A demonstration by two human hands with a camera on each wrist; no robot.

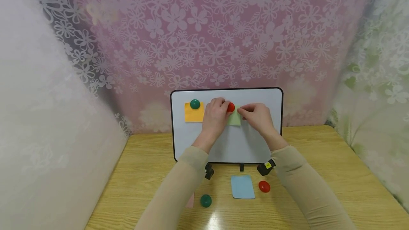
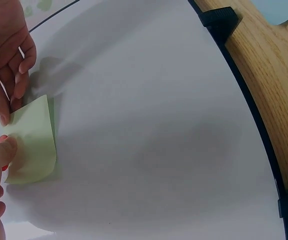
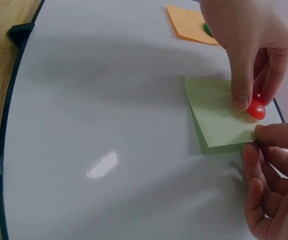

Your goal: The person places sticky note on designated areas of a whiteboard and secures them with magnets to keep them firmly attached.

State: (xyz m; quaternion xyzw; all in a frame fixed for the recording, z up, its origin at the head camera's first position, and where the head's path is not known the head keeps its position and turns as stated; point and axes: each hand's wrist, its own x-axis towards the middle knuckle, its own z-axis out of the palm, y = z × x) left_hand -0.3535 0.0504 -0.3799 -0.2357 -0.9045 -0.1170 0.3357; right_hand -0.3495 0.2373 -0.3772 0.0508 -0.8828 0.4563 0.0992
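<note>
On the upright whiteboard (image 1: 223, 148), a green sticky note (image 1: 234, 119) lies near the top. The left hand (image 1: 215, 118) pinches a red magnet (image 3: 257, 107) between thumb and fingers at the note's upper part. Thumb and index finger of the right hand (image 1: 259, 117) pinch the note's upper right corner, seen closely in the right wrist view, where the note (image 3: 216, 112) has its lower edge lifted off the board. To the left, an orange note (image 1: 194, 115) is under a green magnet (image 1: 195, 104).
The wooden table (image 1: 143, 176) holds a blue note (image 1: 243, 186), a second red magnet (image 1: 264, 186), another green magnet (image 1: 206, 201) and a pink note (image 1: 190, 201) partly behind the left sleeve. Black clips or feet stand at the board's lower edge. A floral curtain (image 1: 207, 38) hangs behind.
</note>
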